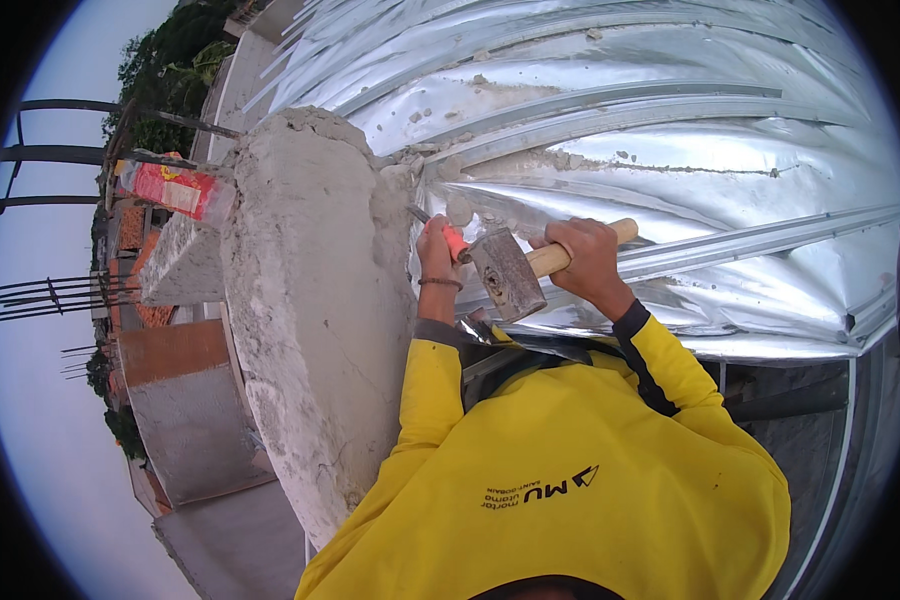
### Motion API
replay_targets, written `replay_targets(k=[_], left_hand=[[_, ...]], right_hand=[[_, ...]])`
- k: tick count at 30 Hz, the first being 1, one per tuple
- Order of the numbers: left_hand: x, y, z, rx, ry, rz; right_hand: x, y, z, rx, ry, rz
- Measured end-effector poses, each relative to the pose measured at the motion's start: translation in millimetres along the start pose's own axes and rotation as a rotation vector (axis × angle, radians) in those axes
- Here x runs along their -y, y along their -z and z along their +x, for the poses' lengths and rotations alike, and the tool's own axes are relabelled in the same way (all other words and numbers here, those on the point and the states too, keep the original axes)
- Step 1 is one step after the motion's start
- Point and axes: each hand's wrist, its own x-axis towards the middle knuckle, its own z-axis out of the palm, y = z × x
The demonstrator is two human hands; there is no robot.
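Note:
My left hand is closed around a chisel with an orange-red handle. Its dark metal shank points toward the rough edge of a grey cement-plastered wall; whether the tip touches the wall is too small to tell. In my right hand is a club hammer, gripped by its pale wooden handle. The blocky, worn steel head is beside the chisel's handle end, partly overlapping the view of it. Broken mortar lumps lie just beyond the chisel.
Silver foil sheeting with metal battens and scattered debris covers the roof ahead and right. At left, rebar juts out past the wall near a red-labelled clear plastic container. Lower rooftops lie beyond the wall.

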Motion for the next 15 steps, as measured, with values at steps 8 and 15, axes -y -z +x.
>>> replay_targets(k=[8, 15], left_hand=[[-28, 43, -24, -0.027, -0.009, -0.020], [-38, 17, -35, -0.074, 0.022, 0.091]], right_hand=[[20, -4, 7, -0.158, 0.166, 0.149], [49, 18, 18, -0.109, 0.037, 0.280]])
